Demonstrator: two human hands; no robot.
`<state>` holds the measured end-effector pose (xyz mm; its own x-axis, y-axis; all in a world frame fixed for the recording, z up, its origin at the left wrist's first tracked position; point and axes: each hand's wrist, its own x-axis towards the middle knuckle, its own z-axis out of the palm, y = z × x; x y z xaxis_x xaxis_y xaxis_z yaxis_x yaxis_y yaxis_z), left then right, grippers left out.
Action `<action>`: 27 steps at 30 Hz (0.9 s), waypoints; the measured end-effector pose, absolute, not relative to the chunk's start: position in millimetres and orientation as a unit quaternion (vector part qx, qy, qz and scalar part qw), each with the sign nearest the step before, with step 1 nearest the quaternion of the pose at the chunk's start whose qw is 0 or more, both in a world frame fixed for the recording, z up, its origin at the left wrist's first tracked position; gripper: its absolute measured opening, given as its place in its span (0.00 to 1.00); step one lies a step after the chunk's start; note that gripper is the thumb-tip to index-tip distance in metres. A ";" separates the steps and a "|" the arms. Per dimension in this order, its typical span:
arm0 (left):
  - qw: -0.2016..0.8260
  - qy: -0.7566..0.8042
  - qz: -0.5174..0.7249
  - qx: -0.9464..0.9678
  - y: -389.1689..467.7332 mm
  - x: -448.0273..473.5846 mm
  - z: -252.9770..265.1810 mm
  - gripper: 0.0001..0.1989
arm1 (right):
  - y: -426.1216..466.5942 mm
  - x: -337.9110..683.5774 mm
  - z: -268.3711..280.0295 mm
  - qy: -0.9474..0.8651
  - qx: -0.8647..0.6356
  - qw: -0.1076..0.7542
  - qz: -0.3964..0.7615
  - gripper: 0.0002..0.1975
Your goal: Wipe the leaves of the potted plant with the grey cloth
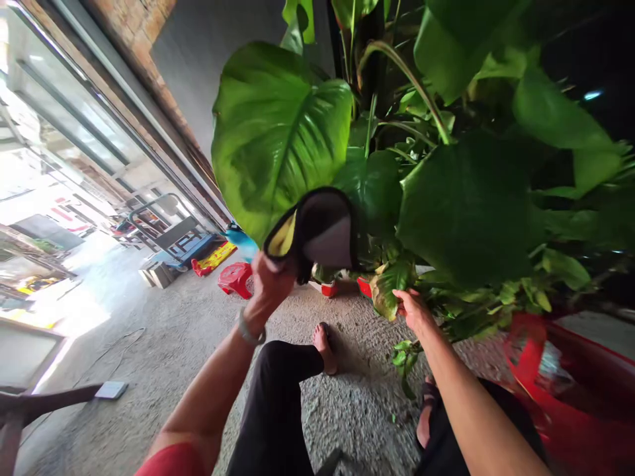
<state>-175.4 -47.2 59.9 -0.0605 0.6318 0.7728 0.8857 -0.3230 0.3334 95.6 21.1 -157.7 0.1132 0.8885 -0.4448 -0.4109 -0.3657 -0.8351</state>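
Below the large glossy leaf (282, 125), the left hand (270, 285) is at a dark-rimmed piece (327, 231); its fingers being mostly hidden, I cannot tell their grip. Lower right of this leaf, a browned leaf (385, 293) seems pinched by the right hand (415, 313). The step appears leaf handling; next move calls for gentleness.

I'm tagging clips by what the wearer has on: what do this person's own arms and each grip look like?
The left grip is an ungloved hand, with a pale grey band around its wrist; whether it is a watch is unclear. A red sleeve shows higher on the left arm. The right grip is ungloved too, with no band or sleeve visible.
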 end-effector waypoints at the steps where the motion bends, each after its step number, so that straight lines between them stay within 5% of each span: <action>1: 0.128 -0.588 -0.421 -0.678 -28.6 -171.0 48.8 0.11 | 19.9 93.6 -155.0 -0.223 -0.533 0.519 0.630 0.12; 4: 0.023 -0.643 -0.218 -0.733 -5.3 -157.3 3.2 0.07 | 15.8 91.5 -150.6 -0.223 -0.526 0.522 0.633 0.11; 7: -0.081 -0.606 -0.098 -0.785 -37.8 -157.1 -23.9 0.15 | 13.5 94.9 -152.0 -0.226 -0.531 0.517 0.632 0.10; 11: -0.129 -0.464 -0.186 -0.856 -98.3 -174.0 11.8 0.25 | 15.4 100.7 -156.2 -0.223 -0.548 0.497 0.635 0.09; 16: 0.079 -0.465 -0.360 -0.805 -60.1 -165.8 50.8 0.21 | 18.5 98.6 -156.5 -0.216 -0.555 0.495 0.633 0.08; 19: 0.091 -0.570 -0.278 -0.768 -2.7 -144.9 10.0 0.21 | 17.7 95.2 -156.7 -0.216 -0.563 0.500 0.621 0.08; 23: -0.058 -0.658 -0.024 -0.751 10.5 -137.7 -60.6 0.26 | 15.4 95.7 -161.2 -0.232 -0.572 0.513 0.597 0.09; 27: -0.118 -0.594 -0.048 -0.795 -47.3 -163.9 -68.3 0.34 | 15.3 100.6 -169.8 -0.271 -0.562 0.517 0.586 0.11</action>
<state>-163.9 -47.3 -68.3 0.2904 0.9548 -0.0638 0.9323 -0.2673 0.2435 100.6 15.3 -169.8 0.1671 0.9107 -0.3777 -0.3015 -0.3175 -0.8990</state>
